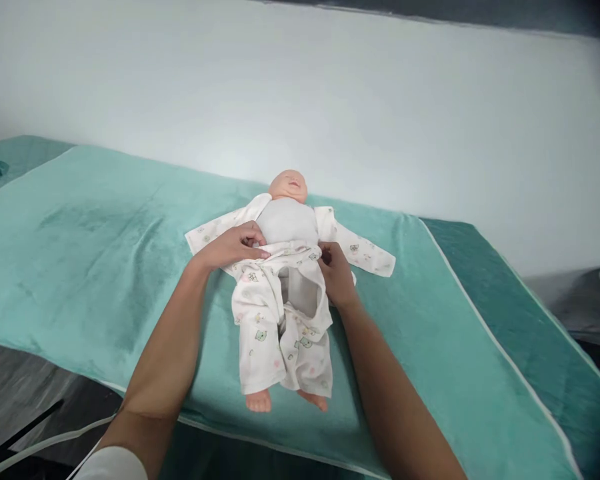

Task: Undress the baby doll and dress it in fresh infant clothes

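A baby doll [289, 185] lies on its back, head toward the wall and feet toward me. Its grey-white cloth torso [287, 220] is bare at the front, while the printed white shirt [365, 250] lies spread with sleeves out to both sides. Printed white baby pants [260, 330] cover its legs, with an opening at the crotch. At the waistband, my left hand [234, 246] pinches the fabric on the left side. On the opposite side my right hand [337, 275] has its fingers curled at the waistband, fingertips partly hidden.
The doll rests on a bed with a green plush cover [105, 267] edged in white piping. A pale wall [300, 93] stands behind the bed. A pale cable [55, 440] hangs at the lower left over the grey floor [10, 380].
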A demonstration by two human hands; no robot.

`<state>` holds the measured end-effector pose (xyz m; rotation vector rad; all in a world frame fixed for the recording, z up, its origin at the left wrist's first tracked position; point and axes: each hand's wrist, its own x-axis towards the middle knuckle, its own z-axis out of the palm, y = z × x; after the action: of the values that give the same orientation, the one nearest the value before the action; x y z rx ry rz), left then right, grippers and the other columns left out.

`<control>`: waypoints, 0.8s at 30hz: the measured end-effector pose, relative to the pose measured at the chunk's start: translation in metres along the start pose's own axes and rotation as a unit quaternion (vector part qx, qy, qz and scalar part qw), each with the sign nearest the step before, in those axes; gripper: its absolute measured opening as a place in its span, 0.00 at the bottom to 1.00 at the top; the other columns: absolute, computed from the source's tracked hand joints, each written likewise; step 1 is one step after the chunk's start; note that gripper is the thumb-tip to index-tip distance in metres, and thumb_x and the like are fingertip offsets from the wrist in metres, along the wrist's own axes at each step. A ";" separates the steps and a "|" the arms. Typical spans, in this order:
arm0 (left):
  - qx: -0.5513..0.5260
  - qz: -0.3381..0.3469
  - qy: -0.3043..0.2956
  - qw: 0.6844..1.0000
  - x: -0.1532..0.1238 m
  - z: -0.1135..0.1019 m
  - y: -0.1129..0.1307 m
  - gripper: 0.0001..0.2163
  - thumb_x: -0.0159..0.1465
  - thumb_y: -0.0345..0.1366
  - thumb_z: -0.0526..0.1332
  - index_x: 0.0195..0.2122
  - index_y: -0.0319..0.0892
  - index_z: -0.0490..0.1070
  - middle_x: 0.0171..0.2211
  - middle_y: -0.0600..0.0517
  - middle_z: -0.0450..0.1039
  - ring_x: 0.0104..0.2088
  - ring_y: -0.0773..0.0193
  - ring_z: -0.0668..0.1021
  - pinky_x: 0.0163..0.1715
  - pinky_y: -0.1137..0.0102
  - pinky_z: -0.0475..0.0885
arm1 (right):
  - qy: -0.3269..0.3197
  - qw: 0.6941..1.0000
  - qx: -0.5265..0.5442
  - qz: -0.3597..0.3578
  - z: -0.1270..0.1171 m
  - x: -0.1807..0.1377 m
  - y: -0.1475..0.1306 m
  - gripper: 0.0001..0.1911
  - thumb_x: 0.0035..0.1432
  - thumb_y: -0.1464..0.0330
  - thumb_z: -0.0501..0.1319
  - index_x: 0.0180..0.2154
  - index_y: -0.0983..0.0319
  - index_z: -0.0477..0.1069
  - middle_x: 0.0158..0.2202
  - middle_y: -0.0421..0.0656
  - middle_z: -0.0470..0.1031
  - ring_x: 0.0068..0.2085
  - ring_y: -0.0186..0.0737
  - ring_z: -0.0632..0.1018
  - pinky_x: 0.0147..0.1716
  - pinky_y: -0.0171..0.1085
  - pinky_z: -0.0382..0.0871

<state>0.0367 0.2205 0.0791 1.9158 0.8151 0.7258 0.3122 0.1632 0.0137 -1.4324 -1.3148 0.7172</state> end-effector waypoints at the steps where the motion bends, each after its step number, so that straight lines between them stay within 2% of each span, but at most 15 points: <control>1: 0.011 0.019 0.010 1.000 -0.002 0.001 -0.001 0.11 0.59 0.46 0.71 0.32 0.45 0.77 0.40 0.50 0.72 0.38 0.62 0.73 0.38 0.67 0.69 | 0.002 1.000 -0.003 0.015 0.001 0.000 0.000 0.14 0.54 0.59 0.64 0.40 0.56 0.66 0.39 0.42 0.75 0.41 0.43 0.76 0.44 0.42 0.69; 5: 0.031 0.101 0.124 0.987 0.002 0.015 -0.005 0.11 0.64 0.46 0.67 0.31 0.44 0.75 0.43 0.48 0.73 0.43 0.61 0.75 0.43 0.66 0.70 | -0.005 0.999 0.004 0.032 -0.002 0.003 -0.001 0.19 0.51 0.62 0.64 0.46 0.56 0.68 0.46 0.46 0.79 0.46 0.47 0.79 0.50 0.47 0.70; 8: 0.064 0.130 0.208 0.967 0.014 0.026 -0.009 0.11 0.67 0.43 0.64 0.31 0.44 0.74 0.39 0.49 0.76 0.42 0.61 0.76 0.43 0.66 0.70 | -0.058 0.998 -0.005 0.008 -0.008 0.013 -0.005 0.17 0.50 0.67 0.61 0.45 0.57 0.70 0.43 0.43 0.80 0.45 0.46 0.78 0.49 0.45 0.70; 11: 0.053 0.108 0.308 0.944 0.031 0.033 -0.014 0.09 0.67 0.40 0.63 0.31 0.44 0.72 0.37 0.52 0.76 0.39 0.63 0.76 0.42 0.67 0.71 | -0.124 0.992 0.020 -0.014 -0.013 0.025 -0.008 0.16 0.47 0.71 0.59 0.41 0.57 0.72 0.42 0.40 0.80 0.44 0.44 0.77 0.47 0.42 0.70; 14: -0.004 0.055 0.355 0.933 0.044 0.033 -0.020 0.07 0.65 0.40 0.64 0.33 0.44 0.72 0.34 0.54 0.75 0.33 0.65 0.75 0.37 0.69 0.69 | -0.137 0.985 0.100 -0.001 -0.013 0.033 -0.005 0.14 0.47 0.70 0.59 0.39 0.57 0.72 0.41 0.39 0.79 0.43 0.42 0.77 0.45 0.40 0.70; 16: -0.044 0.015 0.342 0.938 0.044 0.029 -0.025 0.08 0.63 0.41 0.65 0.33 0.44 0.70 0.30 0.56 0.73 0.29 0.67 0.72 0.32 0.70 0.67 | -0.118 0.984 0.132 0.004 -0.010 0.031 -0.002 0.12 0.48 0.70 0.60 0.38 0.57 0.72 0.39 0.38 0.79 0.41 0.41 0.76 0.43 0.39 0.69; 18: -0.074 -0.038 0.282 0.956 0.036 0.022 -0.030 0.09 0.63 0.42 0.66 0.32 0.44 0.70 0.25 0.57 0.70 0.24 0.68 0.69 0.27 0.71 0.64 | -0.088 0.989 0.115 0.005 -0.008 0.026 0.000 0.10 0.49 0.69 0.62 0.37 0.57 0.71 0.37 0.37 0.78 0.39 0.40 0.75 0.43 0.39 0.69; 20: -0.075 -0.092 0.204 0.972 0.022 0.015 -0.033 0.10 0.62 0.43 0.66 0.32 0.44 0.70 0.23 0.57 0.68 0.22 0.69 0.67 0.25 0.72 0.61 | -0.047 0.997 0.052 0.018 -0.007 0.019 0.000 0.09 0.51 0.66 0.64 0.38 0.56 0.72 0.35 0.37 0.77 0.38 0.40 0.74 0.42 0.39 0.68; 22: -0.053 -0.126 0.138 0.981 0.007 0.009 -0.034 0.09 0.62 0.43 0.65 0.32 0.43 0.72 0.26 0.55 0.71 0.25 0.68 0.69 0.26 0.72 0.62 | -0.007 0.999 -0.021 0.040 -0.009 0.013 -0.001 0.08 0.53 0.65 0.65 0.37 0.57 0.72 0.34 0.39 0.77 0.37 0.41 0.74 0.41 0.40 0.68; 24: -0.050 -0.132 0.079 0.987 -0.004 0.005 -0.031 0.09 0.62 0.42 0.65 0.34 0.41 0.75 0.30 0.53 0.75 0.29 0.66 0.73 0.28 0.72 0.66 | -0.001 0.997 -0.055 0.061 -0.012 0.011 -0.004 0.06 0.54 0.64 0.64 0.35 0.58 0.74 0.34 0.40 0.79 0.37 0.43 0.74 0.41 0.42 0.68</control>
<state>0.0298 0.2263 0.0487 1.6358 1.0881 0.7461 0.3243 0.1695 0.0230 -1.6125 -1.2927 0.7360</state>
